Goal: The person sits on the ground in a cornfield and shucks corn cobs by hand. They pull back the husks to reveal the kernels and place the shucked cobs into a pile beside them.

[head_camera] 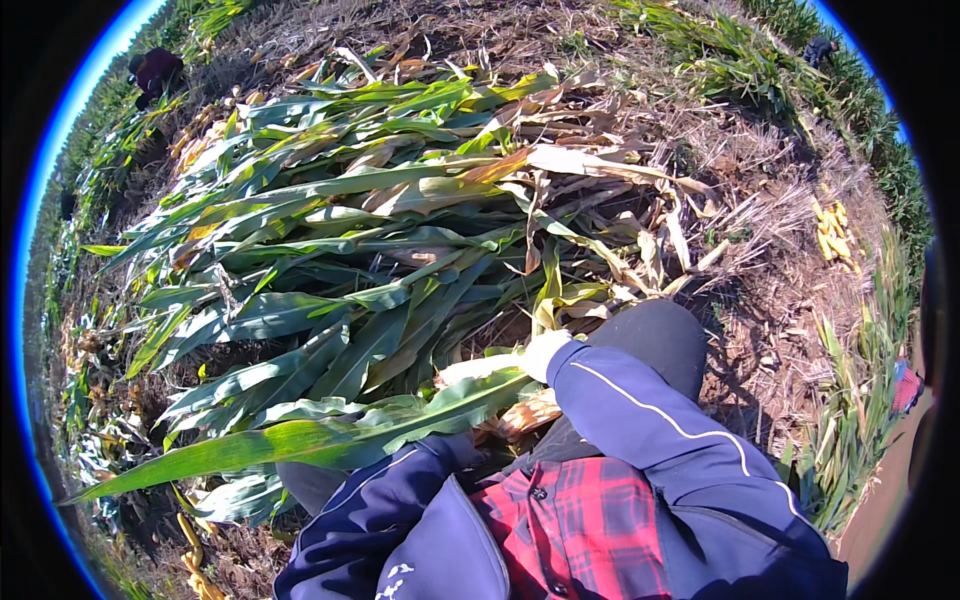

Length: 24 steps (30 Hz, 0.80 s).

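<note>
My right hand point(545, 352), washed out by sunlight, is closed on the pale corn husk point(480, 369) at the base of a leafy corn stalk. A long green corn leaf point(330, 442) stretches from beside that hand to the left, across my lap. Just below the hand, an ear in a dry, tan husk point(529, 414) lies against my dark trousers. My left hand is out of sight beneath the long leaf; only its navy sleeve point(375, 495) shows. Yellowish leaves point(551, 300) rise just beyond my right hand.
A broad heap of cut corn stalks point(360, 202) lies before me. Husked yellow cobs point(834, 232) are piled at right, with more cobs point(196, 562) at lower left. Other people point(156, 73) are far off, one at upper right point(819, 51). Dry stubble point(757, 210) covers the soil.
</note>
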Tool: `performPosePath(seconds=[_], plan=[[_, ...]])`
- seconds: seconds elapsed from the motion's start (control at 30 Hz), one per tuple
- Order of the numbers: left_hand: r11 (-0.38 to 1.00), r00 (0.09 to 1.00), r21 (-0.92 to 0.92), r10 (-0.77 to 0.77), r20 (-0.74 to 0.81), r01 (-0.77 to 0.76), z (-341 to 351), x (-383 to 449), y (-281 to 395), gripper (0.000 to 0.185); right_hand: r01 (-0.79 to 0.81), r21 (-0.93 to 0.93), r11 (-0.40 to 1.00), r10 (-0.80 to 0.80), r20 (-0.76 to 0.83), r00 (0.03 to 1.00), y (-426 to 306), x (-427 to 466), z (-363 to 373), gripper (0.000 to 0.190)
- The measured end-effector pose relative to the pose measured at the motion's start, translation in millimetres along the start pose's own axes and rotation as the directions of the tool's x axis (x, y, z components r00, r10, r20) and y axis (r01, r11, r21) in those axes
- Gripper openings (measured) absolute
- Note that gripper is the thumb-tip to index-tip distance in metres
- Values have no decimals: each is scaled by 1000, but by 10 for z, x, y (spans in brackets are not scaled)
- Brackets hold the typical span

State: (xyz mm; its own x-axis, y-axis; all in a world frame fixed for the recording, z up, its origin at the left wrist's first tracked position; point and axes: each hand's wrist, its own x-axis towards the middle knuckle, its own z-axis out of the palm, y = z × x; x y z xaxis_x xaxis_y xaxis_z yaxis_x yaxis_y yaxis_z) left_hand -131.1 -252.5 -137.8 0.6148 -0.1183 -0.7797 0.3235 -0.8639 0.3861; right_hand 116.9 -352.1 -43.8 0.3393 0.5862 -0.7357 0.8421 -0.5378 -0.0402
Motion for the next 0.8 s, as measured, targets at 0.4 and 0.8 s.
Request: performPosePath(seconds=[0.4,0.8], plan=[[980,930,-117,-192,-312,163,-1137,-691,251,90,146,15,989,-147,52,988,-267,263,203,47],[991,924,4,-125,-362,136,-869,-569,199,76,366,359,859,-344,-126,931,-866,882,-86,48]])
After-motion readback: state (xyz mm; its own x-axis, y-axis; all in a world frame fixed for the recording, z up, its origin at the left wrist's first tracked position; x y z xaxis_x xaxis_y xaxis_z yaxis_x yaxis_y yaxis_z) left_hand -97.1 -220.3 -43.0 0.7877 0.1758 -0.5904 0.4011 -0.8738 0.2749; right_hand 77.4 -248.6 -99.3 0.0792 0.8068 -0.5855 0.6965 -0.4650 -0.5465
